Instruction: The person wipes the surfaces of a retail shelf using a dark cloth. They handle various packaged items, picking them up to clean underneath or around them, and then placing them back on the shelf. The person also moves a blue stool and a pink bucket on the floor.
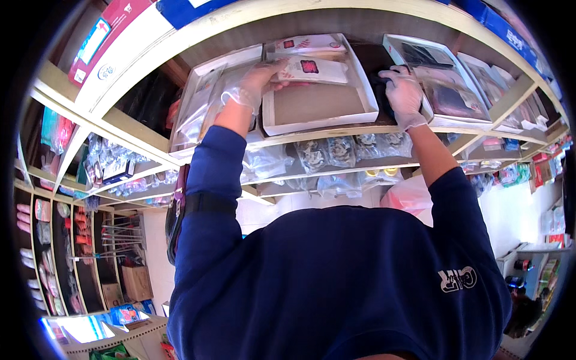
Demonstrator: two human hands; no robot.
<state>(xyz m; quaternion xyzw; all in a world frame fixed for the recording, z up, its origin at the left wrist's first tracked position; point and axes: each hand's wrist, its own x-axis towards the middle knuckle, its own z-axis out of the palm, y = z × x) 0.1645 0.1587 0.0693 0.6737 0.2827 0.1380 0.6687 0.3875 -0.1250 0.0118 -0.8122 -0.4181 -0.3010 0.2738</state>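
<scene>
My left hand (260,85), in a clear disposable glove, grips one end of a white flat packet (321,72) with a red label and printed writing. The packet is over an open white cardboard box (364,101), and a similar packet (310,43) lies at the box's far end. The brown bottom of the box shows in its near half. My right hand (403,92), also gloved, has its fingers curled over a black item (382,96) in the gap between two boxes. The hand covers much of that item, so its kind is unclear.
Left of the middle box sits another open box (193,103) with clear-wrapped packets. To the right, a box (463,119) holds dark and pink wrapped goods. The wooden shelf edge (324,133) runs in front, with bagged items (342,150) on the tier below.
</scene>
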